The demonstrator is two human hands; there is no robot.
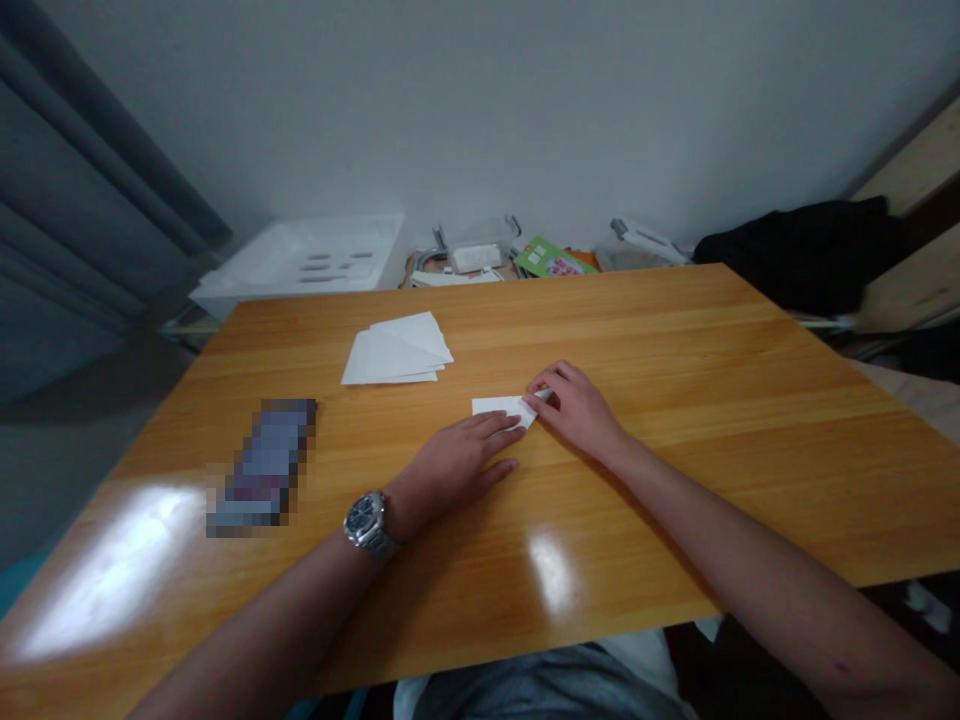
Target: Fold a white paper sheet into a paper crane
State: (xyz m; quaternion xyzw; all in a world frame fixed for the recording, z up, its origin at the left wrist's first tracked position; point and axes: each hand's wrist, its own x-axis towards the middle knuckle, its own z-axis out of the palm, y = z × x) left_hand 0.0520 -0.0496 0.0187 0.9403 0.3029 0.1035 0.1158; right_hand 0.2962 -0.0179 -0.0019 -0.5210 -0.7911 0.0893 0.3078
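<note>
The folded paper lying central on the table seems light, thin and easily creased, so my left hand presses it flat, fingers open, while my right hand pinches its right end.

Glossy varnished wood table, matt white folded paper and paper sheets, shiny metal wristwatch.

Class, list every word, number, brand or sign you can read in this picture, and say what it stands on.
No text can be read here.
Green packet at the back: print too small.
Wristwatch dial: too small.
Pixelated block: unreadable.
Small folded paper and paper stack: blank.
</note>
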